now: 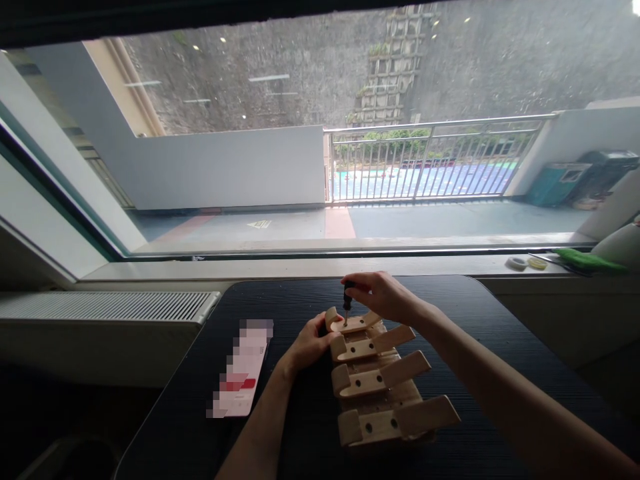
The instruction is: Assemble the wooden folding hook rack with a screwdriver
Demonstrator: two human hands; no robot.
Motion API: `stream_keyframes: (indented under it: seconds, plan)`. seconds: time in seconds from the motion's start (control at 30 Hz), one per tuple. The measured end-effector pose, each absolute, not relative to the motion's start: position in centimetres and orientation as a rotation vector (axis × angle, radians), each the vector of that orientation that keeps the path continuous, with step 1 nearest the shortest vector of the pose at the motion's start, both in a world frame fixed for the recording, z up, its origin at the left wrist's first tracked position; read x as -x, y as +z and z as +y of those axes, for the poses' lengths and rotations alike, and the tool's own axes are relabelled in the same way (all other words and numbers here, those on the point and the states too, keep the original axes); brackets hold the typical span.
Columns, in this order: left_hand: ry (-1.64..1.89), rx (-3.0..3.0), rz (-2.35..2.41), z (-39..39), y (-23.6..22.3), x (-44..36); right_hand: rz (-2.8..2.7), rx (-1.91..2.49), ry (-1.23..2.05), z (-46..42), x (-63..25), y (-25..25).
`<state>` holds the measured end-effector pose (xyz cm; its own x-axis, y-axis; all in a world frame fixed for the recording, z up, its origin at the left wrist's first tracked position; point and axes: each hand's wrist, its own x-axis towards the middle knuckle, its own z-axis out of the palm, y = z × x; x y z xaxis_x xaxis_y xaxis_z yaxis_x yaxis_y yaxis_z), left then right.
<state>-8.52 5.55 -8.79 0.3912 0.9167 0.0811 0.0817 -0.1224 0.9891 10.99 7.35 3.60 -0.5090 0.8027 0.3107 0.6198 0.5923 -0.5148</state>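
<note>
My right hand (383,295) is closed round the black handle of a small screwdriver (347,301), held upright. The screwdriver's tip meets a screw hole in the farthest hook-shaped wooden piece (356,324). My left hand (313,341) grips the left side of the wooden rack (377,395), near that far end; some of its fingertips are hidden behind the wood. Several similar pieces lie in a row across the rack, each with a curled left end, a flat tail slanting up to the right and two dark screws or holes.
The rack lies on a black table (490,400) with rounded corners. A phone (243,373) with a lit, partly pixelated screen lies left of my left arm. Behind the table, tape rolls (517,263) and a green item (590,260) sit on the windowsill. A radiator (110,307) stands at left.
</note>
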Motion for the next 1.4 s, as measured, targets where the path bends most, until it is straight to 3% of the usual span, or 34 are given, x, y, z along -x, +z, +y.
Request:
stream_keyframes:
  seconds: [0.23, 0.63, 1.1, 1.4]
  plan:
    - [0.909, -1.487, 0.921, 5.5, -8.7, 8.5, -2.258, 1.197, 0.184, 6.3, -9.8, 3.3]
    - [0.938, -1.517, 0.903, 5.6, -8.9, 8.6, -2.627, 0.942, 0.134, 6.4, -10.1, 5.5]
    - [0.922, -1.543, 0.896, 5.5, -8.7, 8.6, -2.478, 1.313, -0.091, 7.2, -8.8, 3.9]
    - [0.951, -1.566, 0.901, 5.5, -8.6, 8.6, -2.685, 1.13, -0.026, 6.0, -9.5, 5.9]
